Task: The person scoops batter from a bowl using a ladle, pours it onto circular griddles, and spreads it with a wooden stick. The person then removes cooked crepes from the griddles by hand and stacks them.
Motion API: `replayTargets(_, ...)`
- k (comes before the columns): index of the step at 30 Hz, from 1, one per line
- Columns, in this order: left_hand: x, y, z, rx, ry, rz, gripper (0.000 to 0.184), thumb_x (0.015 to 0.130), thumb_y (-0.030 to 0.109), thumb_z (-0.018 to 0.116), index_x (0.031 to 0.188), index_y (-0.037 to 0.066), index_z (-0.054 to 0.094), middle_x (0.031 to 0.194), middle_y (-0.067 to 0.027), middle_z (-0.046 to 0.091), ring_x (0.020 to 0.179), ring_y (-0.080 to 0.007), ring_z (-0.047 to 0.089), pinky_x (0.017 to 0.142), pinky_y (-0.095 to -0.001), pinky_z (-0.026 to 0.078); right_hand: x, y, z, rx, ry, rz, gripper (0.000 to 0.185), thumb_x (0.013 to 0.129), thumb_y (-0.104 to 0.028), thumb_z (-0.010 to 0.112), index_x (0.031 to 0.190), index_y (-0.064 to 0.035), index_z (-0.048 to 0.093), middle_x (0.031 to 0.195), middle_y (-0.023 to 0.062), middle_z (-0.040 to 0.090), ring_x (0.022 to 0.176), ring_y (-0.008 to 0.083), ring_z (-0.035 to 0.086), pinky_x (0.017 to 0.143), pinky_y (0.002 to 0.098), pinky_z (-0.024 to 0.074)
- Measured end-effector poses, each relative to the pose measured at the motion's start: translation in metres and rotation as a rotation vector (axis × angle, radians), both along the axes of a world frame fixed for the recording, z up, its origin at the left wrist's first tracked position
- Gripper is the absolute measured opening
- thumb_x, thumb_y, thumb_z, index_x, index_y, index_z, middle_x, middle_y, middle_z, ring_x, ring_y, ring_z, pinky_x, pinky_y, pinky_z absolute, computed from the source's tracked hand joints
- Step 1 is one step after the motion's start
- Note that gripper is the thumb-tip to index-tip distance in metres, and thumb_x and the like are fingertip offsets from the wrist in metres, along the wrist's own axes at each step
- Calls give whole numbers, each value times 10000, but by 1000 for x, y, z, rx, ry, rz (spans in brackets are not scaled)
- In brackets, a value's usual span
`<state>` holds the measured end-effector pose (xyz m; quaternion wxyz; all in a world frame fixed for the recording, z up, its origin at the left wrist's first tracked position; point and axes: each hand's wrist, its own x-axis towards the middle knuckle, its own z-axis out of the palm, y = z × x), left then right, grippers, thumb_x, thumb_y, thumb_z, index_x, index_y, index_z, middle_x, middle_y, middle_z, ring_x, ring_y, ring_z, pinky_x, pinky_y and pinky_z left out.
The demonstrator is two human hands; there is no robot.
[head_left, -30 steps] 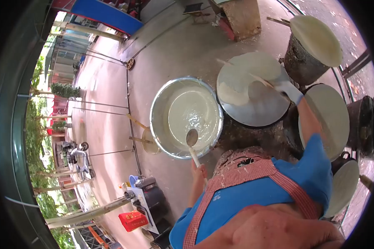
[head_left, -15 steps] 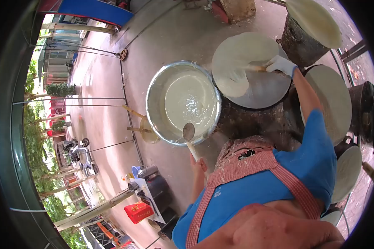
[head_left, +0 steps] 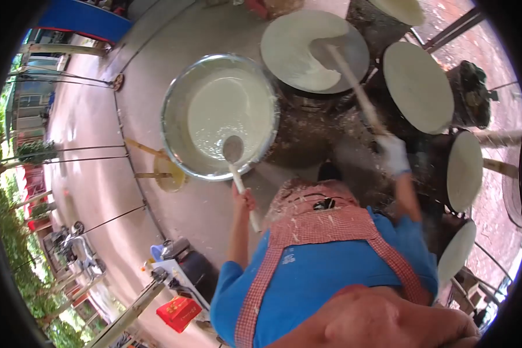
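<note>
My left hand point(head_left: 245, 199) is closed around the pale handle of a ladle point(head_left: 233, 149). The ladle's bowl is at the near side of a large metal basin point(head_left: 167, 124), over white batter point(head_left: 232, 110). My right hand point(head_left: 393, 155), in a white glove and slightly blurred, grips a long wooden batter spreader point(head_left: 356, 87). The spreader's far end reaches onto a round griddle point(head_left: 354, 55). White batter point(head_left: 293, 43) covers the griddle's left and far part in a curve; grey surface shows around the spreader.
More round griddles with pale tops, such as one at the right point(head_left: 419, 87) and one nearer me point(head_left: 465, 171), curve around my right side. A yellow container point(head_left: 171, 177) with wooden sticks stands left of the basin. A red box point(head_left: 178, 314) lies at the lower left.
My right hand has drawn back from the griddle toward my body, showing the spreader's length. The batter on the griddle has a different shape. The whole view has shifted; the ladle stays at the basin.
</note>
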<state>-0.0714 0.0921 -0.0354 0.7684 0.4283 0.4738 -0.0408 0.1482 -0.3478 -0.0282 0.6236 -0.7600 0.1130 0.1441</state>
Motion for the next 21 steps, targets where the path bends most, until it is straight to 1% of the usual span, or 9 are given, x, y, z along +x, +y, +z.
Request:
replayTargets(3,1,3,8,-35,59,-3,637,795,-1,471,1314,274,224,536,16,325,361,-57,302,285,-187,228,-23,136,-2,-208,-213,47,345,766,-253,621,1045,-51,610,954,131,639,893,193,603,808,274,432)
replayTargets(4,-1,5,12,-156,-29,7,623,800,4,481,1306,269,233,526,21,302,359,-52,283,287,-179,229,-17,157,-45,-306,-456,79,325,780,-311,592,1041,-119,617,923,162,625,853,289,604,762,337,455)
replayTargets(5,-7,11,20,-265,-112,11,609,805,10,491,1299,265,243,516,26,280,357,-47,264,289,-170,230,-14,168,-42,-641,-346,187,309,796,-374,545,1017,-171,618,838,170,613,794,349,580,697,408,455)
replayTargets(9,-27,6,44,-276,-195,16,520,835,45,483,1262,279,303,514,33,266,360,-42,251,290,-161,235,-34,120,-17,-1012,-261,117,291,808,-392,510,986,-180,601,715,157,592,720,343,586,659,434,453)
replayTargets(10,-42,11,32,-557,-317,100,387,847,71,477,1189,207,355,514,32,271,365,-43,263,284,-169,243,-38,109,-13,-1072,-185,100,291,812,-388,503,991,-181,603,734,158,602,726,342,588,661,432,458)
replayTargets(15,-48,2,48,-1303,-610,155,156,875,139,450,773,54,367,548,0,324,391,-59,327,304,-192,312,-17,151,-19,-571,-374,-104,284,796,-378,516,928,-157,637,830,143,619,776,345,581,699,420,455)
replayTargets(18,-42,-2,47,-1231,-647,86,108,863,119,465,908,26,434,589,-7,338,459,-66,350,354,-183,338,-3,161,-41,-658,-489,224,302,791,-410,513,914,-167,642,843,117,623,794,320,585,706,418,454)
replayTargets(19,-45,-3,41,-1110,-655,166,260,844,91,482,1100,62,446,622,-8,337,532,-77,349,402,-179,355,-9,148,-29,-688,-433,181,294,793,-401,512,915,-166,642,849,120,622,799,320,586,709,418,453)
replayTargets(21,-40,-19,56,-988,-696,115,347,840,84,480,1180,121,416,635,-9,334,546,-81,341,420,-177,358,8,97,-27,-729,-330,130,284,798,-380,508,924,-162,639,856,126,621,807,325,586,708,420,452)
